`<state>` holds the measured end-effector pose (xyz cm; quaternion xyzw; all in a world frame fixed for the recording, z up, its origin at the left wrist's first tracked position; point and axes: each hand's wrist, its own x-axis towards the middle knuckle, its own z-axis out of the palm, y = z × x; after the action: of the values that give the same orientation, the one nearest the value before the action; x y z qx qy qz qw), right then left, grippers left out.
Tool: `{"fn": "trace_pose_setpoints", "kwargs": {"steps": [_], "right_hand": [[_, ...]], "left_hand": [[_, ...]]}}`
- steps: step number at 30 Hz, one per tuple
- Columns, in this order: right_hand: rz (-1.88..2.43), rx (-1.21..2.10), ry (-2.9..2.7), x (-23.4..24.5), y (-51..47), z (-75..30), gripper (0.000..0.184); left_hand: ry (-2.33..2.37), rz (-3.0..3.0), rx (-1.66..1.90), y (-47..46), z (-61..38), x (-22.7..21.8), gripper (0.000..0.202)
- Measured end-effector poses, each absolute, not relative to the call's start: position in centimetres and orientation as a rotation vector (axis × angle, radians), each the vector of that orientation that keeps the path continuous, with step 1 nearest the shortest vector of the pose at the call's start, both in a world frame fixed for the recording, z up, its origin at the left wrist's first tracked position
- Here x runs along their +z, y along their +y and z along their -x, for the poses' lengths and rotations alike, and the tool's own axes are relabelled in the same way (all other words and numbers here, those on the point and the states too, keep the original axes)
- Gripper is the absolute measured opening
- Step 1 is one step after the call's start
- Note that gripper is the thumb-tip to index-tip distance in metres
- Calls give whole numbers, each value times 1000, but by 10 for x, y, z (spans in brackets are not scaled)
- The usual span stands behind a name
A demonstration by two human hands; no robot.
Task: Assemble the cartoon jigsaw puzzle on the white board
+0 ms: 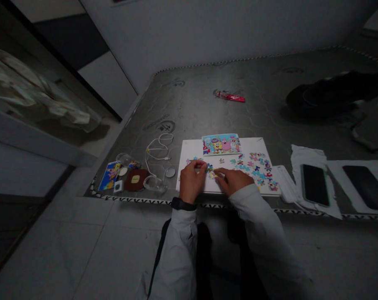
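A white sheet [254, 146] lies on a grey mattress [207, 112]. A colourful cartoon picture card [221, 144] rests at its far edge. Several loose jigsaw pieces [258, 164] are scattered over the sheet's right half. My left hand [191, 179] and my right hand [234, 181] rest on the sheet's near left part, fingers curled and pinching small joined puzzle pieces [210, 170] between them. A dark watch sits on my left wrist.
Left of the sheet lie a white cable [159, 152], a round brown case [135, 180], a small cartoon card [109, 176] and clear plastic. Two dark phones [315, 184] [366, 186] rest on white paper at the right. A red wrapper [231, 96] and dark clothing [333, 93] lie farther back.
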<state>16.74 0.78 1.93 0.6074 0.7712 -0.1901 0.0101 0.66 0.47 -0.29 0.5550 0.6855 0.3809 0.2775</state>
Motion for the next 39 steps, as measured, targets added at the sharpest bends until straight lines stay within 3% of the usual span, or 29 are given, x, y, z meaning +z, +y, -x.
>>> {"fn": "trace_pose_setpoints", "kwargs": {"steps": [11, 17, 27, 30, 39], "right_hand": [[-2206, -627, 2634, 5, 14, -161, 38], [-2255, -670, 2679, -6, 20, -163, 28], [-2554, -1096, 2571, -7, 18, -163, 27], [-2636, -1154, 2495, -5, 18, -164, 33], [-2353, -691, 2533, -12, 19, -163, 24]], "left_hand": [[1818, -1490, 1021, 6, -8, -1, 8], [1660, -1608, 1002, 4, -10, 5, 14], [1643, -1552, 998, 3, -8, 5, 27], [1661, -1561, 962, 4, -8, 2, 20], [1873, -1646, 948, 9, -10, -9, 20]]}}
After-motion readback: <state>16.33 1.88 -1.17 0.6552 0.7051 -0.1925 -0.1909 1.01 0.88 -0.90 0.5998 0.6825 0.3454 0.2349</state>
